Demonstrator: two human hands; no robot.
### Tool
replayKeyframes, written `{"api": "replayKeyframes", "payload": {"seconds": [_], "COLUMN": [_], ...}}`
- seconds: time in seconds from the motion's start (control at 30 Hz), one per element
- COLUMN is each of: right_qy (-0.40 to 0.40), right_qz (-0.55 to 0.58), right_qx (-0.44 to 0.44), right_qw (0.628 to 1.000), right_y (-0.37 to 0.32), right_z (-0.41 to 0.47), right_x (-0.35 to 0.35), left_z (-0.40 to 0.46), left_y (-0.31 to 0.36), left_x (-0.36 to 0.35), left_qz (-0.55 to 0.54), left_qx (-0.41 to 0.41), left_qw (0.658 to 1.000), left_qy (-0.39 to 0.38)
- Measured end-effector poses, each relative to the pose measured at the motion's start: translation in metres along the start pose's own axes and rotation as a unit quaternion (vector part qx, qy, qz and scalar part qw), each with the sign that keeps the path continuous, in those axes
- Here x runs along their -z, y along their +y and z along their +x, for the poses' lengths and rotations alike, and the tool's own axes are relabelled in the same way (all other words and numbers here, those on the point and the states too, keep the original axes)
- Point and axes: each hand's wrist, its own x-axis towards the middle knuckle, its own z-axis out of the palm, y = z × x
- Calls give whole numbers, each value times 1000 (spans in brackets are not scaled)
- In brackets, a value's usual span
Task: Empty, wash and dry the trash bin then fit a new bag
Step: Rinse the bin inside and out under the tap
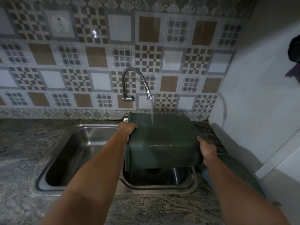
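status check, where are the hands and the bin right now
Left hand grips bin's rim end, right hand grips its base end. Green bin on its side over sink, tap water hitting it. Nothing in the way.

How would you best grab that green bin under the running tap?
By its two ends, one hand from each side. The trash bin lies sideways over the sink, so the left hand grips its rim and the right hand its base.

A patterned tile wall (97, 54) rises behind the marbled countertop (21, 143); dark cloth (294, 51) hangs right.
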Motion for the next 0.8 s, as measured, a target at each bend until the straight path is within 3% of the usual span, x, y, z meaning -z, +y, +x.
{"api": "replayKeyframes", "payload": {"seconds": [0.1,0.23,0.33,0.5,0.63,0.8], "right_qy": [20,41,49,52,49,32], "right_qz": [6,7,1,6,2,-15], "right_qx": [-1,8,2,-16,24,52], "right_qw": [1000,999,999,998,999,998], "right_y": [1,-4,-9,-9,-11,-13], "right_z": [1,0,-2,-3,-8,-18], "right_x": [-3,-8,-8,-7,-12,-21], "left_z": [-4,-15,-21,-37,-28,6], "left_y": [11,19,25,37,23,-16], "left_x": [7,13,11,13,13,15], "left_qz": [6,50,33,84,75,119], "left_qx": [-11,-36,-42,-20,-7,-64], "left_qw": [999,987,985,987,996,988], "left_qy": [-36,-151,-162,-134,-54,76]}}
